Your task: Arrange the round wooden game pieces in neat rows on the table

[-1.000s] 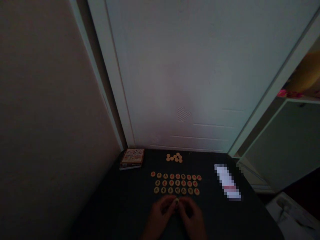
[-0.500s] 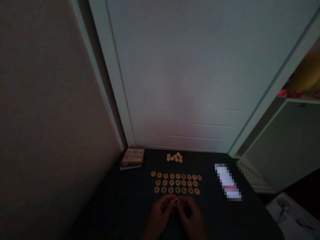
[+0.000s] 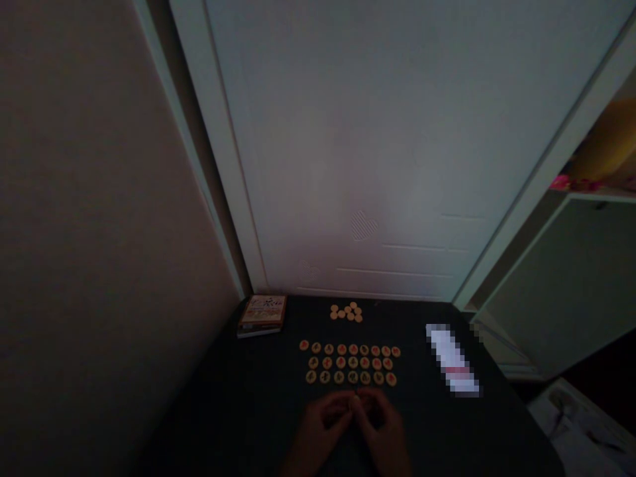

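Black tabletop [image 3: 238, 411], very dim light, fills the lower middle of the frame. A pale door [image 3: 377, 146] stands behind it and a plain wall [image 3: 89, 232] fills the left of the frame.

Hands: the left hand [image 3: 318, 430] and right hand [image 3: 385, 434] meet at the bottom centre. Both are curled, with the fingertips drawn together. A small disc [image 3: 354, 400] shows pale between the fingertips and looks pinched from both sides. The light is too poor to say which hand carries it, or whether it is lifted clear of the surface.

Around them:
- Three rows of discs [image 3: 352, 363] lie flat just above the hands, tan with red or dark marks. The bottom row is close to the fingertips but apart from them.
- A loose heap of discs [image 3: 347, 312] sits at the back edge, well apart from the rows.
- A box [image 3: 263, 315] is at the back left corner, lying flat.
- A white object [image 3: 452, 361] lies at an angle right of the rows. It is blurred and I cannot identify it.

Risks, as I judge them:
- A fingertip pinch on so small a piece is a weak hold. A slip would drop the disc, and it could roll into the bottom row or off the near edge.
- The knuckles sit near that bottom row, so a forward nudge would push its discs out of line.
- In this dark the marks are hard to read, so a piece is easily mistaken for another.
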The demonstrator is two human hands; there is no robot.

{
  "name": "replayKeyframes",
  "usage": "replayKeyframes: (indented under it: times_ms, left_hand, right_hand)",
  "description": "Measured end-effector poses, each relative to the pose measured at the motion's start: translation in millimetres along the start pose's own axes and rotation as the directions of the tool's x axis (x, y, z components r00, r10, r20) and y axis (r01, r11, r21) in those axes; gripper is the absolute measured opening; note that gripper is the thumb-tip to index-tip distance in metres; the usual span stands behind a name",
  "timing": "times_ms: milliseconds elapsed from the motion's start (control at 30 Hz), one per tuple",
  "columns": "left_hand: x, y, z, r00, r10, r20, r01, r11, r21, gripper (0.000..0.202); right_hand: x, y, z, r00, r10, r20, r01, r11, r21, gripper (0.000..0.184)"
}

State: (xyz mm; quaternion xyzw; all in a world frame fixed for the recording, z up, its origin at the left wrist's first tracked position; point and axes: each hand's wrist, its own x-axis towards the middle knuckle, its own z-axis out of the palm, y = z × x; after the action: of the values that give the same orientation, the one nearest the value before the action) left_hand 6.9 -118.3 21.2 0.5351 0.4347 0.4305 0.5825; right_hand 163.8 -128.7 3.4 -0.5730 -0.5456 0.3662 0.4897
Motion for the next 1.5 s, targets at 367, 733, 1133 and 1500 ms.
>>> replayKeyframes:
  times_ms: [367, 733, 1133, 1500]
  left_hand:
    - [0.1, -1.8, 0.6, 0.999, 0.021, -0.035, -0.019, 0.998, 0.063, 0.030]
    - [-0.7, 1.4, 1.6, 0.997, 0.037, -0.064, -0.036, 0.999, 0.019, 0.030]
    - [5.7, 0.3, 7.0, 0.983, 0.020, -0.183, -0.006, 0.997, 0.077, 0.032]
    - [3.0, 6.0, 2.5, 0.996, 0.040, -0.079, -0.037, 0.999, 0.040, 0.030]
  right_hand:
    - [-1.1, -7.5, -2.1, 1.000, -0.015, 0.025, 0.014, 0.998, 0.056, 0.027]
    - [-2.2, -11.9, -2.0, 0.997, -0.047, 0.062, 0.042, 0.996, 0.076, 0.030]
    - [-2.5, -17.3, -3.5, 0.992, -0.116, 0.056, 0.114, 0.993, 0.037, 0.029]
    - [-0.9, -12.9, -1.9, 0.992, -0.119, 0.051, 0.116, 0.991, 0.068, 0.025]
